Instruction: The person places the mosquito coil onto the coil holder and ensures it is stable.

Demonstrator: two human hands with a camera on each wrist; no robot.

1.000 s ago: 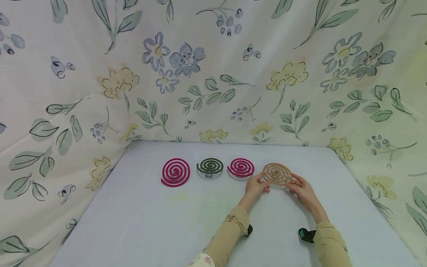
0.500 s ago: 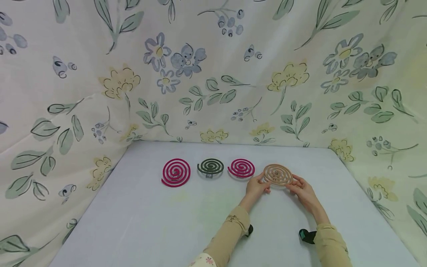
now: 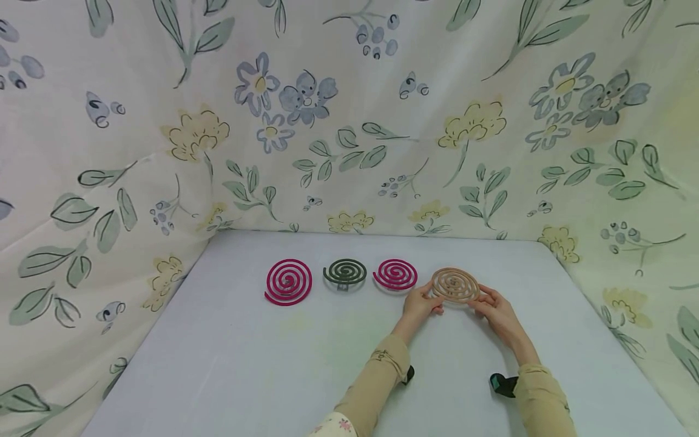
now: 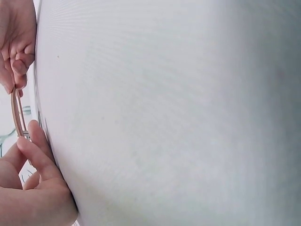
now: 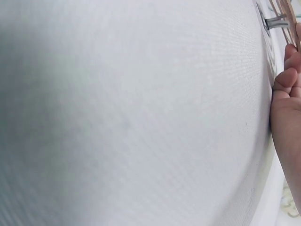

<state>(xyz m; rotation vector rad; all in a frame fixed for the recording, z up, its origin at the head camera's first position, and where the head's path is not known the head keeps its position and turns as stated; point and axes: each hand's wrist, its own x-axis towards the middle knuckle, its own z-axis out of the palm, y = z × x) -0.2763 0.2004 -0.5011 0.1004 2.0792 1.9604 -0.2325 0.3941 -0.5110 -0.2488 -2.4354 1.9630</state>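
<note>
A tan mosquito coil (image 3: 455, 286) lies nearly level at the right end of a row of coils, a little above the table. My left hand (image 3: 420, 305) pinches its left edge between thumb and fingers. On its right edge my right hand (image 3: 496, 312) grips with thumb and fingertips. A small metal stand (image 5: 276, 22) shows under the coil in the right wrist view. The left wrist view has the coil edge-on (image 4: 17, 113), between my right hand above and my left hand below. Whether the stand's tip bears the coil's weight, I cannot tell.
Left of the hands stand a pink coil (image 3: 395, 275), a dark green coil (image 3: 344, 272) on a metal stand (image 3: 342, 287) and a larger-looking pink coil (image 3: 288, 282). The white table (image 3: 246, 364) meets a floral cloth (image 3: 349, 182) behind and at both sides.
</note>
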